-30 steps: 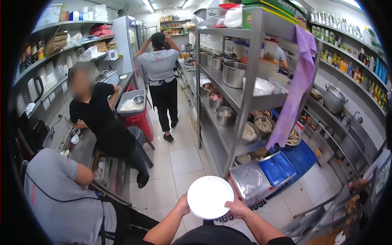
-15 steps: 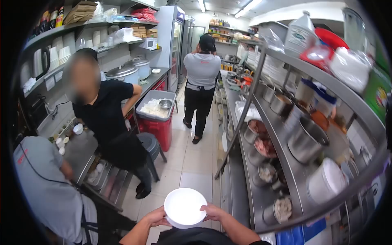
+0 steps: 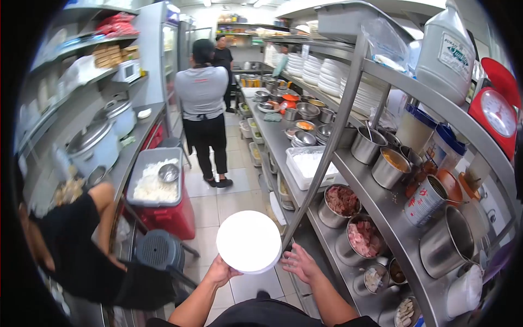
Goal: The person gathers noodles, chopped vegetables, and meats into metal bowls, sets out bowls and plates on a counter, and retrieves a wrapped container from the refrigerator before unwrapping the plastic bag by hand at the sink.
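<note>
A round white bowl (image 3: 249, 241) is at the bottom centre, in front of my body, its inside washed out by glare. My left hand (image 3: 220, 272) grips its lower left side, the fingers partly hidden under it. Just right of the bowl, my right hand (image 3: 300, 264) is open with its fingers spread, apart from the rim or barely beside it, and holds nothing.
Left stands a red bin with a grey tub (image 3: 155, 185) of white food, beside a grey stool (image 3: 159, 249). A person (image 3: 202, 92) stands in the aisle; another person (image 3: 81, 250) leans at left. Steel shelving (image 3: 376, 218) with meat pots (image 3: 364, 238) runs along the right.
My right hand has let go of the bowl and opened beside it. The view has moved forward and turned right, and the person at left now leans over the counter.
</note>
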{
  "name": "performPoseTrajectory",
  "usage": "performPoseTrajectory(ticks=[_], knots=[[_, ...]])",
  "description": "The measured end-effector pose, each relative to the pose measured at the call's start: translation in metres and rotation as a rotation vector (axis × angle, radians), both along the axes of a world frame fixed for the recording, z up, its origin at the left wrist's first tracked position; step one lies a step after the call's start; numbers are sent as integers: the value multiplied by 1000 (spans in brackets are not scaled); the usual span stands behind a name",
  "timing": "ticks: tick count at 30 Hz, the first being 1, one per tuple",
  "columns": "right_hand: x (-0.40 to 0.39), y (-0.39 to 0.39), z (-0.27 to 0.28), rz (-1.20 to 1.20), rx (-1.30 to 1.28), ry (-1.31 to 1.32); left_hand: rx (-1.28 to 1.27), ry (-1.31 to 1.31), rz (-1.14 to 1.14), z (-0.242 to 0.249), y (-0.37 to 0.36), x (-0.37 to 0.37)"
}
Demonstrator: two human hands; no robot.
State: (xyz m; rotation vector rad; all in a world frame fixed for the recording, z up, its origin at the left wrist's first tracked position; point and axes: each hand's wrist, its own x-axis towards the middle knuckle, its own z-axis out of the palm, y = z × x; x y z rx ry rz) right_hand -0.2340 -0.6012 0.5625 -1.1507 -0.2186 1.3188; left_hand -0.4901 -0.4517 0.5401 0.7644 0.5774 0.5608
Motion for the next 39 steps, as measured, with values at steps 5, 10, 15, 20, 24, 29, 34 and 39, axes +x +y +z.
performPoseTrajectory(ticks=[5,10,15,20,24,29,34,39], knots=[[54,77,-20,103,15,-113,135,15,43,12,137,80],[91,220,10,265,19,-208,117,-36,140,24,253,141],[124,330,52,397,151,-397,131,56,168,25,365,191],[180,413,36,181,191,-468,130,85,42,8,494,264],[243,477,54,-193,99,-666,129,135,-68,-2,592,345],[335,542,110,-338,-286,-1374,187,218,-307,-5,699,443],[466,637,57,-76,-655,-1770,159,223,-382,-23,768,518],[578,696,-6,-10,-926,-1485,196,318,-446,-18,808,570]])
